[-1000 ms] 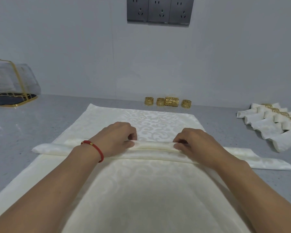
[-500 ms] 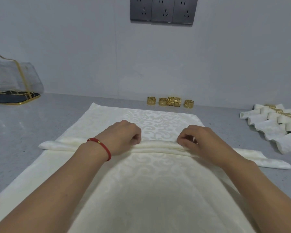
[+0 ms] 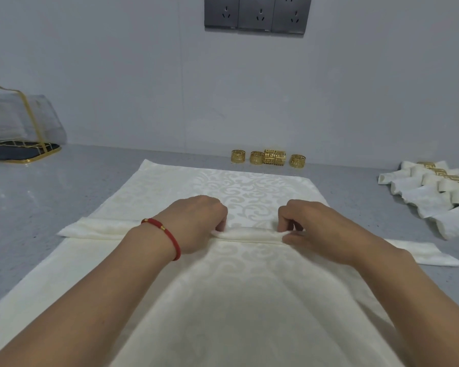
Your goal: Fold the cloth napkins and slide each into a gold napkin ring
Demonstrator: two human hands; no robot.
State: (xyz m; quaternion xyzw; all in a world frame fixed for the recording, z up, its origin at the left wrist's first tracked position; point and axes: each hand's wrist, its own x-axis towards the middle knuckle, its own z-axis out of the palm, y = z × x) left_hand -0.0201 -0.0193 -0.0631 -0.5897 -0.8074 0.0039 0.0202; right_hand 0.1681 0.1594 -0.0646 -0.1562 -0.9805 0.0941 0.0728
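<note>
Cream damask napkin (image 3: 249,287) flat on grey bench (image 3: 64,186); left hand (image 3: 194,223) and right hand (image 3: 310,229) pinch pleated ridge mid-cloth, likely to keep folds tight. Gold napkin rings (image 3: 268,157) wait by wall.

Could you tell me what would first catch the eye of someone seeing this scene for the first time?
Centre stage, the left hand and right hand pinch a rolled fold in a cream napkin spread over the grey counter. A red bracelet on the left wrist stands out against the pale cloth. Behind, gold rings sit along the wall, and finished napkins in rings lie at the far right.
</note>
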